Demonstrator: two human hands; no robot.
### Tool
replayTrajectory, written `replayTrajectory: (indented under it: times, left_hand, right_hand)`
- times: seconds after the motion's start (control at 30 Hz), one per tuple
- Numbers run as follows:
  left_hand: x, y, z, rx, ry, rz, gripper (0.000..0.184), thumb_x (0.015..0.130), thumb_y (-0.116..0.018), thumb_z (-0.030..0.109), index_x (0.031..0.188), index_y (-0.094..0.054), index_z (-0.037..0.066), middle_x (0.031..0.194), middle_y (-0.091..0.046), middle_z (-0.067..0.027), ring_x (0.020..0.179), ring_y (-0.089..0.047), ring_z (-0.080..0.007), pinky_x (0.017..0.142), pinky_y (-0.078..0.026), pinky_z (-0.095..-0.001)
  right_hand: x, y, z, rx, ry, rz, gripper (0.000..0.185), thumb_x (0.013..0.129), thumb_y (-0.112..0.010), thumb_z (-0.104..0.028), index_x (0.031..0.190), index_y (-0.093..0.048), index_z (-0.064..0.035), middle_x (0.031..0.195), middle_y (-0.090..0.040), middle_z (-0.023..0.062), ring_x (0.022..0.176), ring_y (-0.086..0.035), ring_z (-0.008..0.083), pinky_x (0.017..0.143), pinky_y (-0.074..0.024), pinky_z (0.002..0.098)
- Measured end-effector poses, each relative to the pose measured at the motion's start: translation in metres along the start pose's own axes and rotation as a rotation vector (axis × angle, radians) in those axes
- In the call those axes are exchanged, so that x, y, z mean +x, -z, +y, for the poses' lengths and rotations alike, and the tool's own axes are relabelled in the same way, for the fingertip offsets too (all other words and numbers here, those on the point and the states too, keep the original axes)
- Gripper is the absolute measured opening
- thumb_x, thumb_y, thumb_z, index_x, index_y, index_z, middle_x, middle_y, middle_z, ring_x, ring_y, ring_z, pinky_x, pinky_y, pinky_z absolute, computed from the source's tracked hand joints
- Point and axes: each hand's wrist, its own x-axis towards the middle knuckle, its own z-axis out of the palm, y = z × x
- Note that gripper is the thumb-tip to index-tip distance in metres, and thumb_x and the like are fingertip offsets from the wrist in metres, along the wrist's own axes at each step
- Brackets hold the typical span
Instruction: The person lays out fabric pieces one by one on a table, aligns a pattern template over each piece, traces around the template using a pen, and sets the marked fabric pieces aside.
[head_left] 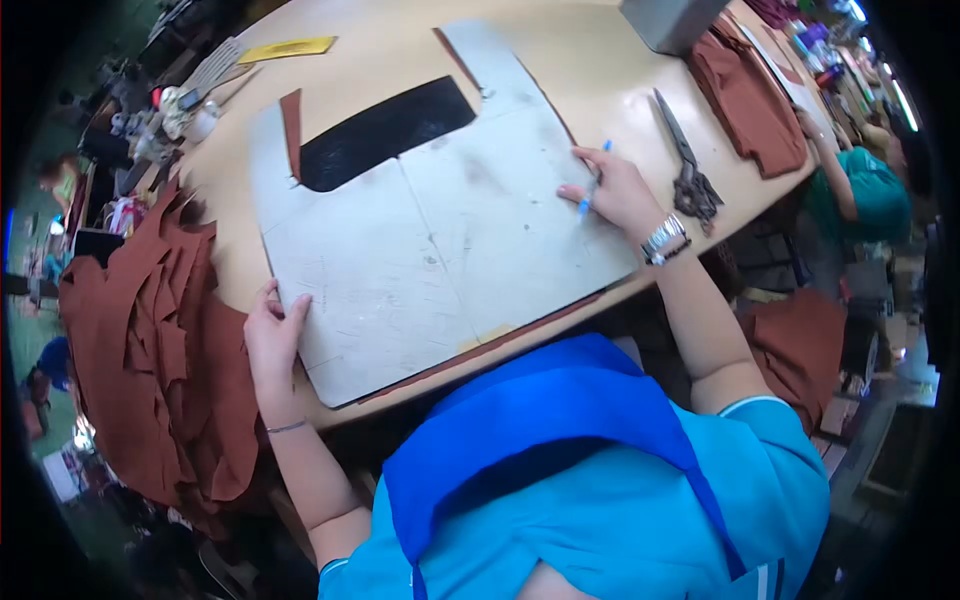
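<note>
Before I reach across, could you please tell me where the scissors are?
In the head view, the scissors lie on the right side of the table, between the right hand and the brown material.

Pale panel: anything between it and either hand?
Nothing visible. The left hand is at the left edge of the pale panel; the right hand, holding a blue pen, is at its right. The shears lie clear.

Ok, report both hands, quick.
Left hand: open, thumb and index finger apart at the white panel's left edge.
Right hand: closed on the blue pen, over the panel's right side.
</note>
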Motion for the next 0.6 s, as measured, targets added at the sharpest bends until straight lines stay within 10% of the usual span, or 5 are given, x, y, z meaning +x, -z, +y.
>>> replayTrajectory:
  times: [0.1,0.6]
  left_hand:
    - [0.010,0.007,-0.006,0.049,0.011,-0.102,0.056,0.081,-0.076,0.024,0.130,-0.058,0.001,0.070,-0.060,-0.0052,0.063,-0.057,-0.0114,0.061,-0.048,-0.0299]
    - [0.009,0.004,-0.031,-0.051,-0.079,0.004,0.055,0.073,-0.081,0.034,0.121,-0.068,0.011,0.072,-0.062,-0.0014,0.066,-0.060,-0.0137,0.067,-0.050,-0.0301]
  right_hand:
    - [0.007,0.016,0.005,-0.091,0.021,-0.108,0.054,0.079,-0.080,-0.029,0.125,-0.063,-0.0069,0.080,-0.064,0.0070,0.071,-0.060,0.0175,0.071,-0.0494,0.0296]
    - [0.013,-0.009,0.067,0.299,0.024,0.045,0.036,0.082,-0.076,-0.010,0.114,-0.063,-0.0013,0.081,-0.067,0.0026,0.072,-0.060,0.0083,0.063,-0.0486,0.0227]
